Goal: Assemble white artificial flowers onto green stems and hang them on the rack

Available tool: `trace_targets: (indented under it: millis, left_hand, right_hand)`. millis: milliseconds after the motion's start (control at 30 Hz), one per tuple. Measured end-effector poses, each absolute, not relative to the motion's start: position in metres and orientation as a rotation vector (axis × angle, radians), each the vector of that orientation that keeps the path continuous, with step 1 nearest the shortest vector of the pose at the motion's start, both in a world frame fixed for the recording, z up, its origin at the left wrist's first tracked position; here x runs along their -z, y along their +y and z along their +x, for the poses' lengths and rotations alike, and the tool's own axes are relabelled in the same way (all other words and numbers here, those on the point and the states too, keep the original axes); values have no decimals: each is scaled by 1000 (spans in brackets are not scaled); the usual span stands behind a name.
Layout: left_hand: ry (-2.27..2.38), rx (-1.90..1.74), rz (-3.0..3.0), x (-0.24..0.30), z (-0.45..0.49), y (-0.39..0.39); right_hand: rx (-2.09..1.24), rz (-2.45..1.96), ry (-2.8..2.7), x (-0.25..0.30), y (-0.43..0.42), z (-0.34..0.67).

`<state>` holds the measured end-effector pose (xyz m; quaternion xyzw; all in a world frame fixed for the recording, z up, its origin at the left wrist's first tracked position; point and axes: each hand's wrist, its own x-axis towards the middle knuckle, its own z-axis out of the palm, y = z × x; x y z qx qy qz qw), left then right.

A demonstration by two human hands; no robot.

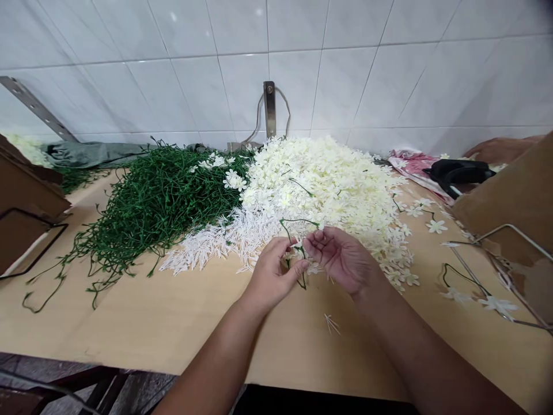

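The left hand (pixel 276 275) pinches a thin, green, branching plastic stem (pixel 301 220); the right hand (pixel 345 259) curls beside its upper part (whether gripping, I cannot tell), both above the pale wood-toned table (pixel 203 314), with slender white sticks (pixel 196 251) just beyond, then cream-white petalled flowers (pixel 328 181) heaped beside tangled dark-green plastic stems (pixel 173 199)

Slants bare left forearm (pixel 220 357) up and rightward, bare right forearm (pixel 415 346) up and leftward from lower part of view, forming loose inverted V. Shows left hand (pixel 272 274) thumb side up, with thumb (pixel 297 270) stretched rightward, forefinger (pixel 281 245) above it, in pinching pose. Presents right hand (pixel 343 259) with palm partly in view and fingers (pixel 317 239) curled inward. Holds fingertips of both close together, contact hard to tell. Bends wrists (pixel 367 291) only slightly.
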<state>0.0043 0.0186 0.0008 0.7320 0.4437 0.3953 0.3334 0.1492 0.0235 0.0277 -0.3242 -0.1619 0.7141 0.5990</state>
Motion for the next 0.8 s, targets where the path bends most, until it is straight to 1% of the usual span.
trace_targets:
  millis: [133, 267, 433, 533, 667, 800]
  left_hand:
    - [1232, -954, 1868, 2, 6, 21]
    - [1281, -1025, 1723, 2, 6, 20]
    - [1053, -1105, 1276, 1, 9, 20]
    - [1019, -1110, 1215, 0, 8, 21]
    - [1093, -1127, 1290, -1, 4, 22]
    - [1256, -1113, 1510, 0, 1, 21]
  right_hand:
    - [-1703, -670, -360, -32, 26, 144]
    - [-1670, -600, -347, -38, 28, 152]
    - [-1625, -530, -365, -41, 28, 161]
    - [-1594, -530, -410, -42, 29, 166]
    - [-1445, -551, -509, -51, 27, 186]
    - [-1185, -623, -610, -72, 13, 224]
